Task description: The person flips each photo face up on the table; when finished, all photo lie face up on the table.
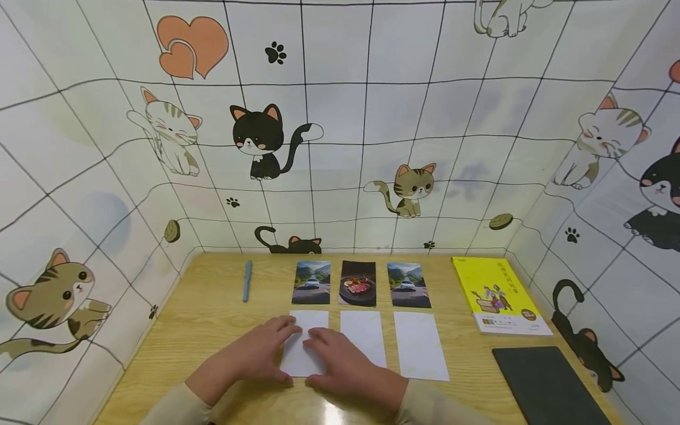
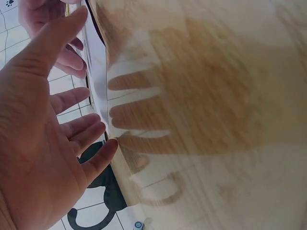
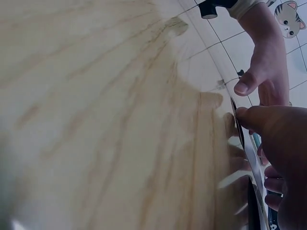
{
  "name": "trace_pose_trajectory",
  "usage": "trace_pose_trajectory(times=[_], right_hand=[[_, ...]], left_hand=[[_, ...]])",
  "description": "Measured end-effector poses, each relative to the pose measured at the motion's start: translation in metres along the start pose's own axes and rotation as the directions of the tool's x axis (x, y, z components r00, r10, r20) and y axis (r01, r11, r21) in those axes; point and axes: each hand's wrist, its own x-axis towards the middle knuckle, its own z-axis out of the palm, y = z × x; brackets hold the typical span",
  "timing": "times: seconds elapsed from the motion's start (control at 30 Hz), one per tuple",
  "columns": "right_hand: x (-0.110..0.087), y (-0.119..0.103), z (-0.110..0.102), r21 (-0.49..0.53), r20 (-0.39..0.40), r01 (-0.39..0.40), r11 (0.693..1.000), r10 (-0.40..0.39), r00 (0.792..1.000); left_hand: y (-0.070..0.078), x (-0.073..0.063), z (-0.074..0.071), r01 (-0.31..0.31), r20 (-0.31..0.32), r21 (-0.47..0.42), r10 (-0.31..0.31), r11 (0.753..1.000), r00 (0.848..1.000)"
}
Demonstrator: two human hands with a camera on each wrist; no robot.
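Both hands are at the leftmost of three white cards (image 1: 307, 321) in the near row. My left hand (image 1: 260, 351) lies at its left edge, fingers loosely extended; in the left wrist view the fingers of the left hand (image 2: 53, 139) are spread, with the little fingertip at the tabletop. My right hand (image 1: 340, 363) overlaps the card's right side, its thumb toward the near edge. In the right wrist view the right hand (image 3: 283, 139) has its thumb tip right at the card's edge. The middle white card (image 1: 366, 330) is partly hidden behind the right hand; the right white card (image 1: 421, 345) lies apart.
Behind the white cards lie a car picture (image 1: 311, 282), a food picture (image 1: 358, 284) and a second car picture (image 1: 408, 285). A blue pen (image 1: 247, 281) is at the left. On the right are a yellow book (image 1: 496, 289) and a dark flat board (image 1: 547, 383). Cat-patterned walls enclose the table.
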Motion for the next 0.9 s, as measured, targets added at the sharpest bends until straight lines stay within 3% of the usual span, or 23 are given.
trace_pose_trajectory(times=[0.27,0.53,0.9], right_hand=[[0.000,-0.004,-0.001,-0.059,-0.014,0.003,0.998,-0.003,1.000],[0.002,-0.011,-0.003,-0.074,0.049,-0.047,0.996,0.050,0.998],[0.000,-0.019,-0.008,-0.059,0.066,-0.063,0.996,0.067,0.996]], left_hand=[[0.001,0.005,-0.001,0.001,-0.001,0.025,-0.001,1.000,1.000],[0.004,0.005,0.001,0.021,0.006,0.024,-0.021,1.000,1.000],[0.005,0.004,0.004,0.014,-0.004,0.077,-0.013,0.997,1.000]])
